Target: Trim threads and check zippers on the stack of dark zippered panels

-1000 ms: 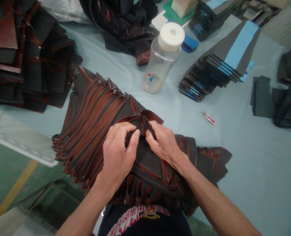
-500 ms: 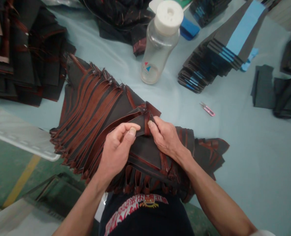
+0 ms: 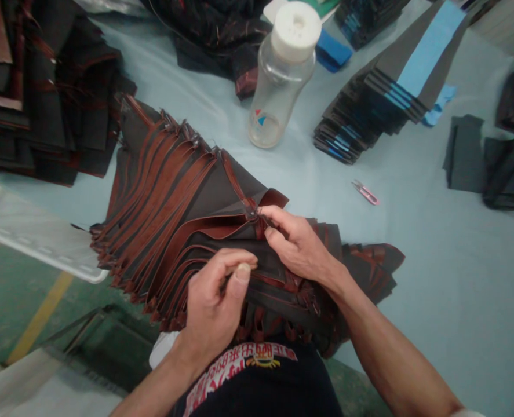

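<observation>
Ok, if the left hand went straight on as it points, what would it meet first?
Probably the right hand just ahead, though depth is unclear and it may brush the dark pieces beneath first.

bundle: dark pieces with reddish-brown edging (image 3: 165, 191), fanned from centre toward 9 o'clock, on a pale blue table cover (image 3: 434, 260)
right hand (image 3: 298, 243): finger and thumb pinching a gathered join, just right of centre
left hand (image 3: 219, 295): thumb and fingers drawn together over the bundle, toward 7 o'clock
bottle: clear plastic bottle (image 3: 280, 87), white lid, upright at 12 o'clock
thread snips (image 3: 365, 192): pink-handled, lying at 3 o'clock
stack: dark pieces with a light blue stripe (image 3: 396, 87), 2 o'clock
pile: dark and brown pieces (image 3: 48, 110), 10 o'clock
rack: white-rimmed tray (image 3: 39, 237), 9 o'clock
shirt: dark shirt (image 3: 265, 385) with red lettering, 6 o'clock
</observation>
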A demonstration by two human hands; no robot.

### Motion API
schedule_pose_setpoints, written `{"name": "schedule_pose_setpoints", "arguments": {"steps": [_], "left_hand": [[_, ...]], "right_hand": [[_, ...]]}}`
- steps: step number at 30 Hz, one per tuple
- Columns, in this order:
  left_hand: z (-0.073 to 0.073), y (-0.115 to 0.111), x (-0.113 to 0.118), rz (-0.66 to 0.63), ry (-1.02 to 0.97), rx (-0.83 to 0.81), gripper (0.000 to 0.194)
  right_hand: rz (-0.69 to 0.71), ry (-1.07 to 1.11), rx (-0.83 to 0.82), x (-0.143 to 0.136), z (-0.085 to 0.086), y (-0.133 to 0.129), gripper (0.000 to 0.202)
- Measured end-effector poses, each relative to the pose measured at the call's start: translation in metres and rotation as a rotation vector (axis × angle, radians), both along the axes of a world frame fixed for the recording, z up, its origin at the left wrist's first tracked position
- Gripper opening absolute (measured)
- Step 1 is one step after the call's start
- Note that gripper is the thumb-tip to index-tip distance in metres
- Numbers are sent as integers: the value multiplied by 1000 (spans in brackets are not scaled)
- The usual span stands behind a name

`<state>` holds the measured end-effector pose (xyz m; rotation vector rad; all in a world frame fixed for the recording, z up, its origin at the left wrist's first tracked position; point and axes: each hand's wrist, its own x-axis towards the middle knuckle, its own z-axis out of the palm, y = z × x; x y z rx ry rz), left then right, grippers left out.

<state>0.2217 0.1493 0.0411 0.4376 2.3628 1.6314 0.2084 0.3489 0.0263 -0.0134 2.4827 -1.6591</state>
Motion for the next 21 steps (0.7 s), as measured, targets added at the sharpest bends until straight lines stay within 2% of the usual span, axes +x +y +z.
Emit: {"name": "schedule_pose_setpoints", "arguments": {"steps": [2,3,5,8,10,14,16,18,21], "left_hand": [[1,-6,-14,122,221,-147,13],[1,-9,-23,138,293,-211,13],[1,-13,-37,95,316,-295,15],[1,-12,-46,-32,194,-299,19],[3,-9,-43,-79,54,-207,22],[10,0,-32,9,-275,64,24],[11,3,-28,44,-367,146,24],[11,6,-27,22,-413,150,26],[9,10,-28,-106,-456,77,26]], "right_hand": [[32,10,-10,0,4,-4,39],[38,12,-16,0,5,-6,38],[37,24,-26,0,8,-9,33],[33,68,1,3,11,-11,18],[3,90,49,7,12,-12,7],[-117,120,81,16,12,-15,11],[-182,149,64,20,12,-15,8],[-217,181,53,24,12,-14,8],[-181,186,-8,29,13,-13,5]]}}
